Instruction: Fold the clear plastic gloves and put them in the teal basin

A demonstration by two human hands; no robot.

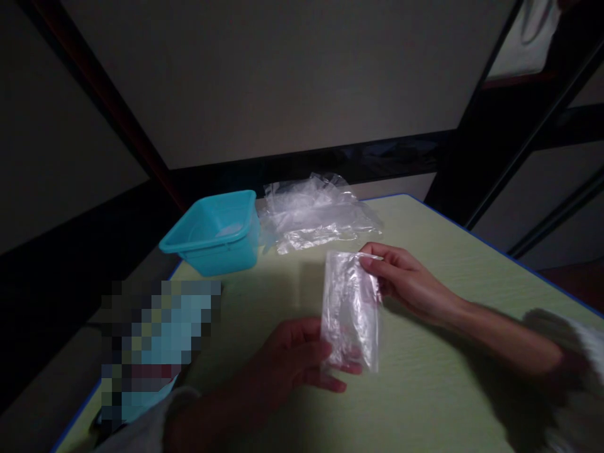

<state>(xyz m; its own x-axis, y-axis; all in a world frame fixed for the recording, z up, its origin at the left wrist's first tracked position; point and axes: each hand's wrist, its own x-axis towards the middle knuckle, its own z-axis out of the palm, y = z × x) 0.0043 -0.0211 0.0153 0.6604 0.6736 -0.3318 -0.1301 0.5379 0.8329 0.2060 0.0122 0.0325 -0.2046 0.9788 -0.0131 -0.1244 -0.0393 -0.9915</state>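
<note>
I hold a small clear plastic bag (350,308) upright above a pale green table (425,390). My left hand (295,358) pinches the bag's lower edge with thumb and fingers. My right hand (406,280) grips its upper right corner from the far side. The bag looks crinkled and flat, with nothing visible inside. Both hands are closed on it.
A turquoise plastic tub (214,233) stands at the table's far left corner. Beside it lies a heap of clear plastic bags (314,214). A blurred-out patch covers something at the table's left edge. The table has a blue rim; dark frames and walls surround it.
</note>
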